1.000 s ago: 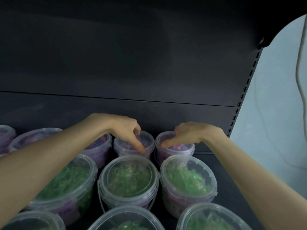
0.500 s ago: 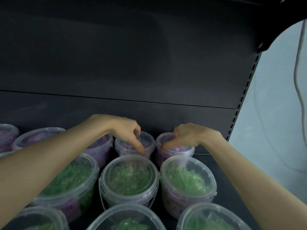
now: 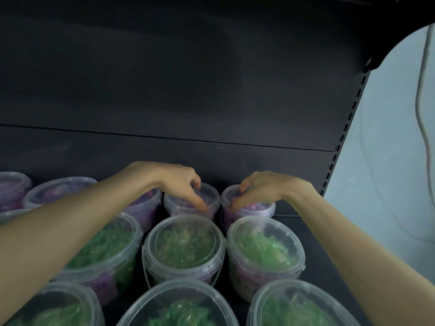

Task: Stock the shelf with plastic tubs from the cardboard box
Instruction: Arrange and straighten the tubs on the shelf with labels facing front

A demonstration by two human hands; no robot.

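Observation:
Clear plastic tubs stand in rows on the dark shelf (image 3: 313, 243). Both arms reach over the green-filled tubs to the back row. My left hand (image 3: 179, 184) grips a purple-filled tub (image 3: 209, 195) from above, thumb on the near rim of its lid and fingers curled over the far rim. My right hand (image 3: 263, 189) holds the neighbouring purple-filled tub (image 3: 259, 209) at the row's right end the same way. Both tubs stand on the shelf against the back panel. The cardboard box is out of view.
Green-filled tubs (image 3: 183, 245) (image 3: 263, 252) (image 3: 103, 250) fill the middle row, and more (image 3: 179, 307) stand in front. Further purple tubs (image 3: 58, 189) line the back left. The slotted upright (image 3: 346, 128) ends the shelf at the right, beside a pale wall with a hanging cable (image 3: 421, 95).
Both hands stay on the two back-row tubs; their fingers have settled a little lower around the lids. The tubs have hardly shifted.

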